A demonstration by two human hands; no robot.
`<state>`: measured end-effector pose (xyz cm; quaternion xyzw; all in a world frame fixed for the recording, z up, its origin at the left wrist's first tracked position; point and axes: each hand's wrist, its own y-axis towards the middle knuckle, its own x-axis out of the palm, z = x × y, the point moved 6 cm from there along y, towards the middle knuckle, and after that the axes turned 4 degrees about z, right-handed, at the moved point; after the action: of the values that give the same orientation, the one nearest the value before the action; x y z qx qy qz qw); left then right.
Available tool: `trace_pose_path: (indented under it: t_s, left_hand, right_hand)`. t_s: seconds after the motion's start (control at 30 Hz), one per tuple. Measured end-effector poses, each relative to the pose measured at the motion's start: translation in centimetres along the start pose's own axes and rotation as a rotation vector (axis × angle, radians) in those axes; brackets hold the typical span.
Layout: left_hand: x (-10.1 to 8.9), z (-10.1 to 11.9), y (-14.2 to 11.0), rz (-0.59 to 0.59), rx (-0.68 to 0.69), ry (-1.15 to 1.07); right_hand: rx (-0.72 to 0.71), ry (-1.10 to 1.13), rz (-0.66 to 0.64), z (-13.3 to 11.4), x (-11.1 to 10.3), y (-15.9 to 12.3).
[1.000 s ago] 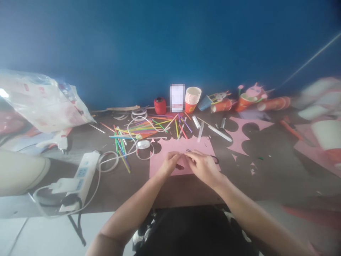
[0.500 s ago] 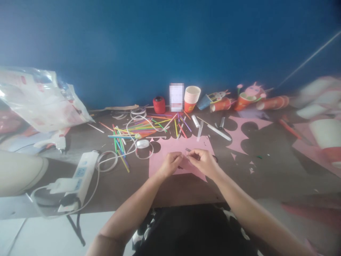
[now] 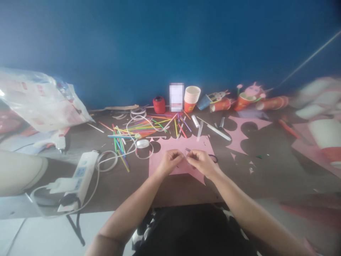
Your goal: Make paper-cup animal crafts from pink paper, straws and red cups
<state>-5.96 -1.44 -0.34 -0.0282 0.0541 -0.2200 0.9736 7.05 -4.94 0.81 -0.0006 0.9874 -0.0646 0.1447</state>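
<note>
My left hand point(image 3: 172, 161) and my right hand point(image 3: 201, 161) meet above a pink sheet of paper point(image 3: 165, 153) with scalloped cut edges. Both are closed in a pinch, their fingertips almost touching. Whatever lies between the fingers is too small to make out. A pair of scissors point(image 3: 214, 159) rests on the paper; its dark handle sticks out right of my right hand, which hides most of the rest.
Colourful sticks point(image 3: 141, 126) and a white cable with a small box point(image 3: 142, 143) lie beyond the paper. Paper cups point(image 3: 192, 97) stand by the wall. Left are a power strip point(image 3: 82, 174) and a glue gun point(image 3: 60, 140); right, a cut pink sheet point(image 3: 237, 137).
Both hands have shifted very slightly, staying pinched together over the paper. More of the scissors' dark handle shows beside my right hand.
</note>
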Motion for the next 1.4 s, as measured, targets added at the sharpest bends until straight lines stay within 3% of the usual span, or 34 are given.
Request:
trace_pose_path:
  t_s: [0.27,0.47,0.7,0.83,0.97,1.07,1.13,1.2,1.4]
  left_hand:
    - [0.7,0.2,-0.1,-0.056,0.019,0.079]
    - [0.4,0.3,-0.1,-0.002,0.025,0.083]
    - [1.5,0.3,-0.6,-0.135,0.075,0.222]
    - [1.8,0.9,-0.9,-0.213,0.156,0.33]
    - [1.8,1.0,-0.9,-0.284,0.183,0.328]
    - [1.9,1.0,-1.1,-0.308,0.21,0.342]
    - [2.1,1.1,-1.2,-0.282,0.249,0.386]
    - [2.4,1.3,-1.4,-0.237,0.287,0.453]
    - [3.8,1.1,-1.9,-0.234,0.43,0.672]
  right_hand:
    - [-0.009,-0.211,-0.043,0.1,-0.2,-0.3]
    - [-0.043,-0.32,-0.045,-0.9,-0.8,-0.8]
    - [-0.179,-0.648,-0.026,-1.7,-1.1,-1.8]
    - [-0.187,-0.673,-0.052,-1.9,-0.9,-2.4]
    - [-0.145,-0.541,-0.097,-1.7,-1.9,-2.3]
    - [-0.134,-0.489,0.038,-0.6,-4.7,-1.3]
    - [-0.145,-0.585,0.196,0.4,-6.8,-0.6]
    - [-0.177,-0.69,0.254,1.4,-7.9,0.2]
    - [-0.383,-0.998,0.238,1.6,-7.1,3.6]
